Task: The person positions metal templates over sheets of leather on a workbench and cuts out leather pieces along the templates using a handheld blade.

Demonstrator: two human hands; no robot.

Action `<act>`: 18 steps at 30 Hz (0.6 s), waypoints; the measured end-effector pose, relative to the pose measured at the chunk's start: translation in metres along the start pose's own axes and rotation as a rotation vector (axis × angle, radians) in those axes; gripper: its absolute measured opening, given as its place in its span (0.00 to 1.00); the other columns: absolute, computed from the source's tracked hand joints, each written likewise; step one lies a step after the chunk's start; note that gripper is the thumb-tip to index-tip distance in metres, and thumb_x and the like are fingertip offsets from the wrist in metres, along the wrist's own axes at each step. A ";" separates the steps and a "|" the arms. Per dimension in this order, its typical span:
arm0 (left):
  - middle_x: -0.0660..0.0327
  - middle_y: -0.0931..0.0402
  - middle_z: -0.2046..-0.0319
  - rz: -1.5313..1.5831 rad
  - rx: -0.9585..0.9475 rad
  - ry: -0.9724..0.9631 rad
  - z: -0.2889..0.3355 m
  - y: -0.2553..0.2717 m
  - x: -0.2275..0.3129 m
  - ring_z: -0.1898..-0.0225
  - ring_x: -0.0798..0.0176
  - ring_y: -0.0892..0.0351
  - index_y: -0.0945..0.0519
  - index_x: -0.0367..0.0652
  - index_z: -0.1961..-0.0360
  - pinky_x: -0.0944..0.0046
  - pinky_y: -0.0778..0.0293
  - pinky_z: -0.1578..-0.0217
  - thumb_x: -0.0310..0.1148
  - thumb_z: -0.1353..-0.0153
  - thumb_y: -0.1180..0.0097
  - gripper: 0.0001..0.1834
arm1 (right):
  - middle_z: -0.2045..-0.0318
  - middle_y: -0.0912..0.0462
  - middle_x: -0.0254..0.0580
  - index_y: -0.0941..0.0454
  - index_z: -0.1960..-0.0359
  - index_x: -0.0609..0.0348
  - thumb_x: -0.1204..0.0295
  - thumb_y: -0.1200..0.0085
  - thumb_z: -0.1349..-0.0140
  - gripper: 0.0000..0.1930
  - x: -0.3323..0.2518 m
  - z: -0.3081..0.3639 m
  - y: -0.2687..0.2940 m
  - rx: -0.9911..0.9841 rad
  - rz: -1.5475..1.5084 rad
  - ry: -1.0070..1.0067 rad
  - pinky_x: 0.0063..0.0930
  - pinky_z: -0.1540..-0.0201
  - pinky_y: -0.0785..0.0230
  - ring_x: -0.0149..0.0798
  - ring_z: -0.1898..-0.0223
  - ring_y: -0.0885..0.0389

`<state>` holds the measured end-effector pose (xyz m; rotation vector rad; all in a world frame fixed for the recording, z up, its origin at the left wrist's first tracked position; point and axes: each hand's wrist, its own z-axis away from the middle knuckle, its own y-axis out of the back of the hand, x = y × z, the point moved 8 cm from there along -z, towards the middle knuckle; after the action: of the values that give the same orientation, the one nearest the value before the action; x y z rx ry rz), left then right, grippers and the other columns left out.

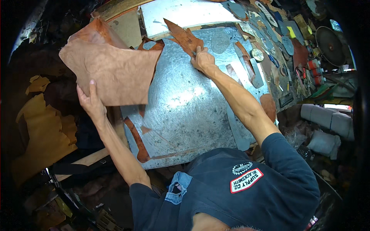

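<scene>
My left hand (pixel 91 101) grips the lower left edge of a large pale tan leather sheet (pixel 111 73), thumb on top and the other fingers partly behind it. The sheet's far corner folds to show a brown, smoother side. My right hand (pixel 203 60) is closed on a jagged brown leather scrap (pixel 185 38) at the far side of the grey metal work surface (pixel 181 115). Beside the sheet lies another brown leather offcut (pixel 154 45). A curved brown leather strip (pixel 135 140) rests at the near left of the metal surface.
Grey shoe-shaped pattern pieces (pixel 220 41) and a brown-and-grey piece (pixel 248 65) lie to the right. Beyond them are a round tin (pixel 257 55), blue-handled scissors (pixel 274 61) and small red-capped containers (pixel 314 68). Yellowish hides (pixel 46 134) hang at the left. A white board (pixel 189 15) stands at the back.
</scene>
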<state>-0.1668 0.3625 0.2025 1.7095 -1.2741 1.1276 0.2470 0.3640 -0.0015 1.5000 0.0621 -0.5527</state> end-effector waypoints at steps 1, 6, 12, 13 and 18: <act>0.54 0.28 0.42 -0.003 0.003 -0.003 -0.009 -0.002 -0.010 0.44 0.60 0.28 0.34 0.29 0.38 0.62 0.34 0.41 0.26 0.38 0.41 0.28 | 0.51 0.28 0.69 0.34 0.46 0.67 0.58 0.49 0.39 0.27 0.000 -0.005 -0.001 -0.022 0.007 -0.014 0.50 0.53 0.25 0.64 0.55 0.20; 0.52 0.30 0.41 -0.200 0.188 0.340 -0.001 0.077 -0.190 0.44 0.60 0.27 0.38 0.34 0.35 0.63 0.31 0.43 0.21 0.41 0.43 0.33 | 0.53 0.26 0.68 0.33 0.50 0.71 0.64 0.53 0.38 0.22 -0.025 -0.018 -0.014 -0.036 0.053 0.092 0.51 0.55 0.25 0.64 0.56 0.19; 0.46 0.33 0.38 -0.409 -0.027 0.759 0.041 0.019 -0.199 0.41 0.53 0.28 0.47 0.37 0.30 0.58 0.27 0.45 0.26 0.42 0.40 0.42 | 0.60 0.18 0.63 0.27 0.54 0.69 0.72 0.56 0.38 0.15 0.016 -0.013 0.011 -0.048 0.132 0.018 0.48 0.54 0.24 0.58 0.57 0.16; 0.45 0.34 0.38 -0.532 -0.033 0.714 0.042 0.025 -0.199 0.42 0.52 0.27 0.50 0.38 0.28 0.57 0.24 0.48 0.29 0.42 0.39 0.44 | 0.62 0.17 0.63 0.26 0.56 0.70 0.71 0.56 0.38 0.15 0.015 -0.007 0.014 -0.046 0.125 0.028 0.48 0.55 0.24 0.59 0.59 0.16; 0.45 0.30 0.42 -0.906 -0.060 0.048 0.069 0.025 -0.180 0.54 0.54 0.19 0.42 0.36 0.31 0.61 0.20 0.62 0.36 0.40 0.39 0.39 | 0.69 0.17 0.65 0.24 0.62 0.71 0.69 0.55 0.41 0.15 -0.011 0.098 0.015 -0.165 0.135 0.129 0.51 0.56 0.25 0.62 0.62 0.17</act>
<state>-0.1988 0.3555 0.0112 1.8769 -0.3747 0.5636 0.2142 0.2734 0.0259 1.3663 0.1033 -0.3337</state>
